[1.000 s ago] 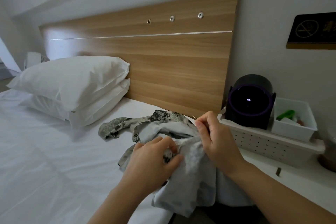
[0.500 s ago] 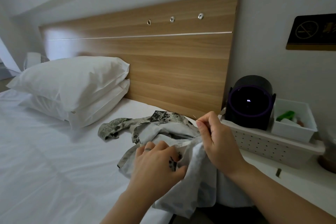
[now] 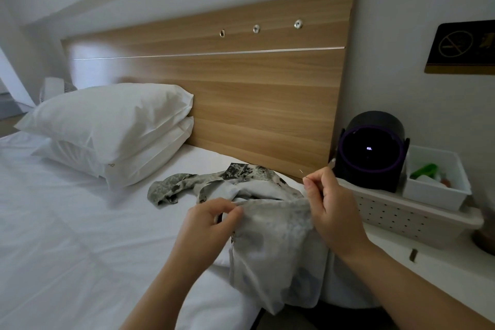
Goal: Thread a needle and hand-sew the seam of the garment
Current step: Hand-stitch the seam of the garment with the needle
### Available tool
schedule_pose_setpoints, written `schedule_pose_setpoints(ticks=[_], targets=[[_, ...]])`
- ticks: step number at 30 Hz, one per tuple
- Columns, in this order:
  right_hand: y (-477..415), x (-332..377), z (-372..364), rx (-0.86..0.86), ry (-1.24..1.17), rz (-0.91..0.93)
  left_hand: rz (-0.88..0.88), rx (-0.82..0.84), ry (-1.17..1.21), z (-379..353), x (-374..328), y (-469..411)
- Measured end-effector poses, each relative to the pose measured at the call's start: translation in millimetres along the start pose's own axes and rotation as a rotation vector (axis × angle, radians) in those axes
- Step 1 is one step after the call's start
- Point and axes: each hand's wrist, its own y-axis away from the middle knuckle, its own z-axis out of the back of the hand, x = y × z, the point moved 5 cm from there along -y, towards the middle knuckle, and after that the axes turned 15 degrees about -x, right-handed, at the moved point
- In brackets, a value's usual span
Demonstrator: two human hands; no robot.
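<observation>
Pinching a fold of the garment [image 3: 270, 238] between thumb and fingers, the left hand [image 3: 211, 225] lifts the pale, blotchy cloth off the bed [image 3: 67, 236], seemingly to hold the seam taut toward the other hand. The right hand [image 3: 332, 211] sits just across that stretched edge. Its thumb and forefinger are closed on a thin needle [image 3: 302, 173] whose tip pokes up and away from the cloth. Its lower fingers meet the cloth, though whether they grip it cannot be told. No thread can be made out, so whether the needle is threaded is unclear. The rest of the garment trails beyond the left hand's knuckles and hangs below both wrists. 2 pillows [image 3: 107, 126] lie well off the left hand's outer side. A perforated basket [image 3: 401, 211] with a dark round gadget [image 3: 371, 150] stands just beyond the right hand, probably keeping supplies within reach.
</observation>
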Motion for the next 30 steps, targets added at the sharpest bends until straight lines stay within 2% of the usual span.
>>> schedule_pose_setpoints(ticks=[7,10,14,16,19,21,25,27,30], targets=[[3,-1,1,-0.053,-0.002,-0.1,0.172,-0.115,0.259,-3,11,2],[1,5,3,-0.07,-0.057,-0.122,0.264,-0.001,0.347,-9,18,3],[-1,13,3,-0.062,-0.095,-0.115,0.282,0.176,0.122,-11,26,5],[-1,17,0,-0.048,-0.098,-0.096,0.25,0.271,0.007,-12,22,6],[-1,22,-2,-0.03,-0.111,-0.08,0.205,0.387,-0.045,-19,7,8],[-1,25,-2,-0.024,-0.121,-0.073,0.098,0.432,-0.147,-26,-4,10],[-2,26,-1,-0.012,-0.135,-0.077,-0.224,0.367,-0.317,-39,-27,8],[-2,24,-1,-0.012,-0.13,-0.088,-0.285,0.323,-0.295,-44,-35,9],[-2,19,-1,-0.023,-0.119,-0.116,-0.285,0.205,-0.162,-43,-37,8]])
